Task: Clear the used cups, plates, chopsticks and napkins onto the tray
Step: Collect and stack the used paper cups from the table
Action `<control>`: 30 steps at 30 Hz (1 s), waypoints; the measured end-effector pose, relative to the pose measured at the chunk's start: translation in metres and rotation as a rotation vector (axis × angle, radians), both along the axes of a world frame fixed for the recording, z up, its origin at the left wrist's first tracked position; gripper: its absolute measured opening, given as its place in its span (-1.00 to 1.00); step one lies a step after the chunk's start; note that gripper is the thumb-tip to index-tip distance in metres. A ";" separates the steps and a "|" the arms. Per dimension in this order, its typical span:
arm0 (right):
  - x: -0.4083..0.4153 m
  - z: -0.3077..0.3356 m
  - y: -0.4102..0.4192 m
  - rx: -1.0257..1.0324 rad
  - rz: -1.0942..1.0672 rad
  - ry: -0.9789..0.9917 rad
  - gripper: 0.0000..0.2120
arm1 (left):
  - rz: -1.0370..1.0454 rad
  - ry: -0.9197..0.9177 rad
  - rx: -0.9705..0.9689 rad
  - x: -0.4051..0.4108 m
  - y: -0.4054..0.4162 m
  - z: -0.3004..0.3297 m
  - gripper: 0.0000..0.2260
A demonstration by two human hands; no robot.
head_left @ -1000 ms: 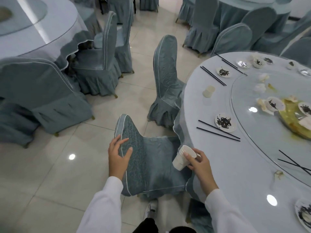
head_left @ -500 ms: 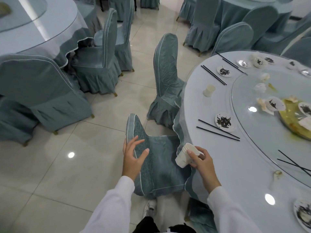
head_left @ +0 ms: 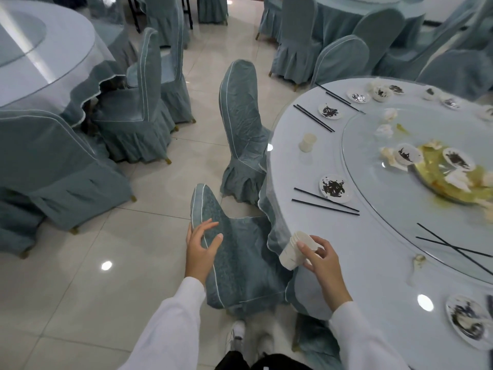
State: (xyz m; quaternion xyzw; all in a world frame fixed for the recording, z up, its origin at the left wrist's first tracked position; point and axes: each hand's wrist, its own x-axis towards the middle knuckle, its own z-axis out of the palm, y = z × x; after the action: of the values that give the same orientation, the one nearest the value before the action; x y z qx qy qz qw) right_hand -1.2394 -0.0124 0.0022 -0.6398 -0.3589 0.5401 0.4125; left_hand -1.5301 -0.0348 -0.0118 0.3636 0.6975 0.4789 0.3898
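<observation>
Thin white paper: the stack of cups (head_left: 298, 249) lies tilted in the right hand (head_left: 320, 259), fingers curled round its rim end, at the table (head_left: 373, 263) edge. Likely light, crushable, slippery when nested; best held round the sides, gently. Left hand (head_left: 200, 249) has relaxed, spread fingers on the chair back (head_left: 210, 209). A lone cup (head_left: 308, 142) stands well beyond the fingertips.

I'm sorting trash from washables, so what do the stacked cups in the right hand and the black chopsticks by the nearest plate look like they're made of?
Stacked cups: probably disposable paper, matte off-white with thin nested rims. Black chopsticks: thin, uniformly dark and smooth, likely plastic or lacquered wood; the view cannot settle which.
</observation>
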 end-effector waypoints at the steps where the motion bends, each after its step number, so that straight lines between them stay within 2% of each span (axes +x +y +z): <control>1: 0.003 0.000 -0.001 0.005 0.001 0.006 -0.62 | 0.016 -0.007 -0.011 0.000 0.000 0.002 -0.77; 4: 0.010 0.003 -0.003 0.006 0.005 0.017 -0.61 | 0.044 0.021 -0.062 0.004 0.002 0.007 -0.79; 9: 0.019 0.001 -0.003 0.018 0.007 0.084 -0.61 | 0.069 0.195 -0.095 0.019 0.000 0.018 -0.82; 12: 0.017 -0.006 -0.003 0.013 -0.006 0.133 -0.59 | -0.062 0.386 -0.154 0.021 -0.001 0.025 -0.85; 14: 0.016 -0.011 -0.002 0.002 -0.022 0.153 -0.58 | -0.171 0.448 -0.149 0.021 -0.001 0.029 -0.86; 16: 0.013 -0.015 0.001 -0.006 -0.032 0.170 -0.54 | -0.196 0.436 -0.125 0.021 -0.003 0.035 -0.86; 19: 0.002 -0.017 0.004 -0.012 -0.022 0.168 -0.30 | -0.169 0.385 -0.094 0.018 -0.004 0.044 -0.86; 21: -0.009 -0.018 0.006 -0.005 -0.002 0.160 -0.26 | -0.155 0.337 -0.052 0.013 -0.005 0.048 -0.85; 26: -0.043 -0.016 0.021 0.034 0.031 0.108 -0.35 | -0.232 0.240 0.014 -0.016 0.015 0.057 -0.80; 30: -0.085 -0.014 0.036 0.086 -0.001 0.055 -0.53 | -0.290 0.164 0.059 -0.058 0.041 0.054 -0.79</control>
State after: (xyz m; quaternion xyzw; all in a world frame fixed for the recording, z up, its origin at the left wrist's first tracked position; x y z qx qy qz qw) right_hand -1.3246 0.0233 -0.0114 -0.6066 -0.3702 0.5412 0.4496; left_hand -1.5886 0.0067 0.0427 0.5098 0.6526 0.4066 0.3859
